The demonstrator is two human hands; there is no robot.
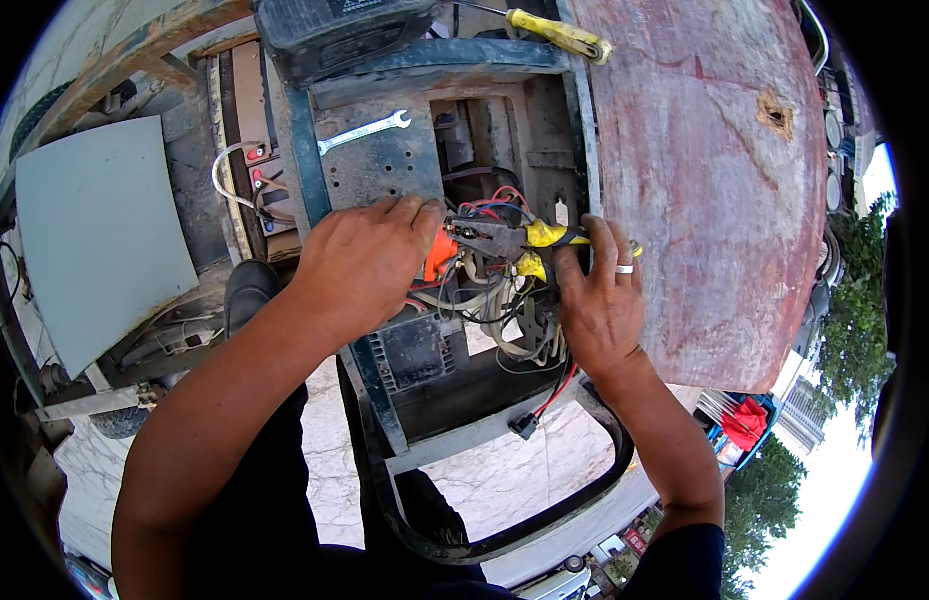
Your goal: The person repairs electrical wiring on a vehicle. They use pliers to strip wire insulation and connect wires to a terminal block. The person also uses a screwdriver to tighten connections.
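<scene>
Over an opening in a dark metal frame (309, 160), my right hand (601, 305) is closed around the yellow handles of a pair of pliers (489, 238). The jaws point left, toward my left hand (369, 260), whose fingers are closed on an orange part (439, 256). That part lies right at the jaws; my fingers hide much of it, and I cannot tell what the jaws bite on. A tangle of wires (499, 300) in red, blue, white and black hangs beneath the pliers. Below it, a black connector (524, 426) dangles on a red and black cable.
An open-ended wrench (364, 132) lies on the drilled metal plate. A yellow-handled screwdriver (562, 36) and a bulky black plastic box (344, 38) rest on the far frame. A worn reddish board (694, 200) spans the right; a grey panel (104, 230) leans left, near red-terminal batteries (269, 190).
</scene>
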